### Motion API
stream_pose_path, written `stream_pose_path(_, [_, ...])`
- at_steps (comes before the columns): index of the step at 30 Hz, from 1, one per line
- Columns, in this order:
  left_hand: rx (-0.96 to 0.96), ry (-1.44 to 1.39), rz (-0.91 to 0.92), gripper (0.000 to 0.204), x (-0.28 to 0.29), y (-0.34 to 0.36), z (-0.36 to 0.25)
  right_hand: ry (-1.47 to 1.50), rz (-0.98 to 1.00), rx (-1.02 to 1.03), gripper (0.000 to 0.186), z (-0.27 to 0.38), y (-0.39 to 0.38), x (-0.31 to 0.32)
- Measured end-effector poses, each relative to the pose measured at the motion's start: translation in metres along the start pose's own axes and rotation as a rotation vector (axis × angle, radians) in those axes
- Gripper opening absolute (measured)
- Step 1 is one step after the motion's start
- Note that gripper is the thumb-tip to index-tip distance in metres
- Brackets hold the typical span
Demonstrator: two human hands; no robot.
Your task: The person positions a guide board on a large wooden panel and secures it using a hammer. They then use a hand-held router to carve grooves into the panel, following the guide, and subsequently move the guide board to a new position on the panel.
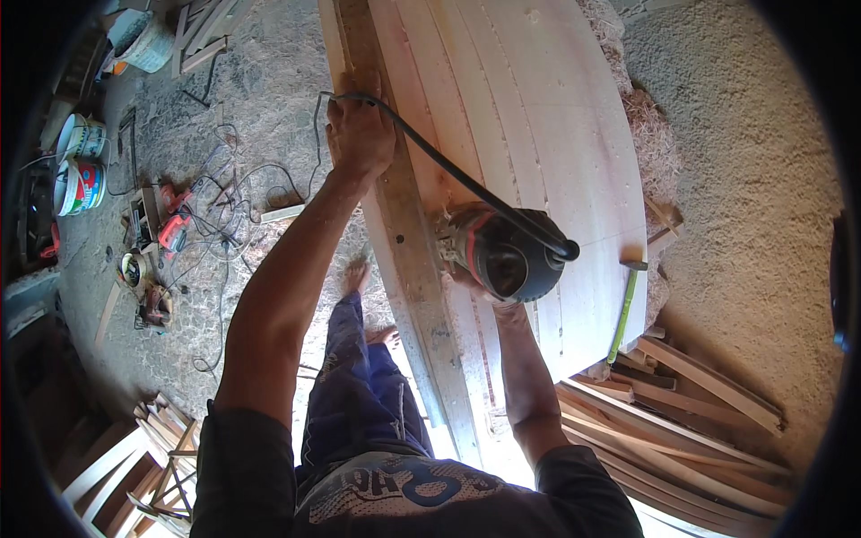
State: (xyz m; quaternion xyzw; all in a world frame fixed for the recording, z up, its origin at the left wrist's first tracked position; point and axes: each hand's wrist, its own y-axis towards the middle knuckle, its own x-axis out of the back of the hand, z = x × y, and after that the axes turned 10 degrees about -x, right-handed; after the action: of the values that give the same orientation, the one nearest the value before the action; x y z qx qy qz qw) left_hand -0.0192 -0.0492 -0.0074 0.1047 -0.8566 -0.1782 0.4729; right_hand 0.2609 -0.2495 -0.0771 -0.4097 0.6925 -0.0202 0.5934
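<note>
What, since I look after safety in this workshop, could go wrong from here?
The black cord runs from the power tool in the right hand up past the left hand, so it could snag and tug the tool off line. The green-handled hammer lies near the edge of the planked panel and might slide off if knocked. The bare feet beside the beam could be hurt by anything dropped.

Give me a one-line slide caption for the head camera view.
Right hand holding a black corded power tool above pale planks, left hand on a long wooden beam.
</note>
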Motion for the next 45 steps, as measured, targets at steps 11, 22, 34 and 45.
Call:
stream_pose_path(11, [0.111,-0.026,0.004,0.051,0.026,-0.023,-0.020,-1.103,0.140,0.544,0.082,-0.073,-0.069,-0.047])
stream_pose_path(22, [-0.023,-0.186,0.112,0.058,0.085,-0.261,-0.141,-2.151,-0.057,0.901,0.050,-0.089,-0.097,-0.086])
stream_pose_path(34, [-0.115,0.022,-0.020,0.053,0.074,-0.265,-0.138,-1.618,0.226,0.683,0.071,-0.100,-0.203,0.033])
stream_pose_path(45, [0.093,0.055,0.132,0.055,0.076,-0.265,-0.153,-0.601,0.465,0.063,0.070,-0.072,-0.289,0.132])
